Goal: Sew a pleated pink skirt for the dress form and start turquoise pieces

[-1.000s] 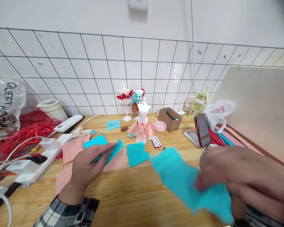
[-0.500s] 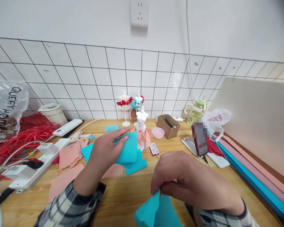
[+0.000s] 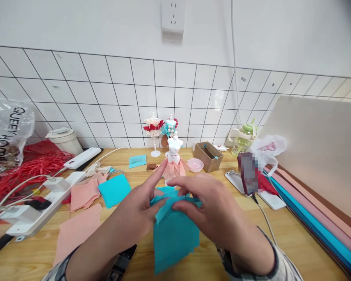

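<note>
Both my hands meet on blue crepe paper [image 3: 175, 240] in front of me. My left hand [image 3: 146, 197] pinches its upper left edge, with the index finger pointing up. My right hand [image 3: 204, 201] grips the top from the right, thumb and fingers closed on the folded edge. The lower part of the paper hangs down over the table. Just beyond my hands stands a white mini mannequin [image 3: 174, 147] wearing a peach skirt [image 3: 174, 168]. Another blue paper square [image 3: 114, 190] lies left of my left hand.
Peach paper pieces [image 3: 78, 230] lie at the left near a white power strip [image 3: 43, 212]. Two dressed mannequins, a pink bowl [image 3: 195, 165] and a cardboard box [image 3: 208, 156] stand behind. A phone [image 3: 247, 173] and paper rolls [image 3: 310, 218] are on the right.
My hands have come together: my left hand moved right and toward me with its blue paper, my right hand moved up and left. The blue sheets now meet between them.
</note>
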`<state>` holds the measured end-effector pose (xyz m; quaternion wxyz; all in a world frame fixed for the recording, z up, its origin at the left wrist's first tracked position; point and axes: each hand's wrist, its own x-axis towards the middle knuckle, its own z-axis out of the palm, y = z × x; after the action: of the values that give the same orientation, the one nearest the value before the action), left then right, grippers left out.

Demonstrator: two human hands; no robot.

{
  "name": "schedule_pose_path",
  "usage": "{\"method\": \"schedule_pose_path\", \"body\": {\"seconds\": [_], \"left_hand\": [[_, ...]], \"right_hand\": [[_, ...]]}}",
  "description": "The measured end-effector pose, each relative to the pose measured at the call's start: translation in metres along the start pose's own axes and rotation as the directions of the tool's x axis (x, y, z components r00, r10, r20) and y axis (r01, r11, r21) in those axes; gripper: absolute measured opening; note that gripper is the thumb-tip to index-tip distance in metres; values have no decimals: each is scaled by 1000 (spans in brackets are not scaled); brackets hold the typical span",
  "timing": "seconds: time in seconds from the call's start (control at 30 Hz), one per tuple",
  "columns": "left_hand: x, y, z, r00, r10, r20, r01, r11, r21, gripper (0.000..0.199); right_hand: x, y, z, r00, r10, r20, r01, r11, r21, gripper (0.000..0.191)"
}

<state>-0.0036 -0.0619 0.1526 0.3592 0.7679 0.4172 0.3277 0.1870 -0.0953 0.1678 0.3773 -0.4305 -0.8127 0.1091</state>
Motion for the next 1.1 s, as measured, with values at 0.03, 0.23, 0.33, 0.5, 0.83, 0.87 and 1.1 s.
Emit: {"method": "schedule_pose_path", "body": {"seconds": [0.03, 0.23, 0.33, 0.5, 0.83, 0.87, 1.1], "left_hand": [[-1, 0, 0, 1000, -6, 26, 6, 1000, 29, 76], [-3, -4, 2, 998, 35, 55, -45, 981, 187, 78], [-5, -5, 4, 991, 93, 101, -116, 960, 253, 82], [-7, -3, 6, 983, 159, 95, -182, 926, 332, 93], [1, -3, 1, 986, 119, -113, -134, 981, -141, 67], [3, -3, 2, 991, 99, -88, -115, 974, -195, 70], [8, 0, 9, 989, -39, -140, 70, 973, 219, 34]], "right_hand": [[1, 3, 1, 1000, 13, 9, -13, 1000, -24, 34], [5, 9, 3, 997, 14, 76, -13, 1000, -10, 25], [6, 6, 3, 995, 43, 89, -45, 999, 23, 26], [7, 7, 6, 991, 66, 114, -66, 998, -10, 20], [7, 10, -7, 986, 24, -163, -22, 1000, 12, 4], [7, 10, -9, 984, 51, -172, -44, 998, 41, 4], [10, 16, -11, 965, 180, -193, -167, 983, 81, 9]]}}
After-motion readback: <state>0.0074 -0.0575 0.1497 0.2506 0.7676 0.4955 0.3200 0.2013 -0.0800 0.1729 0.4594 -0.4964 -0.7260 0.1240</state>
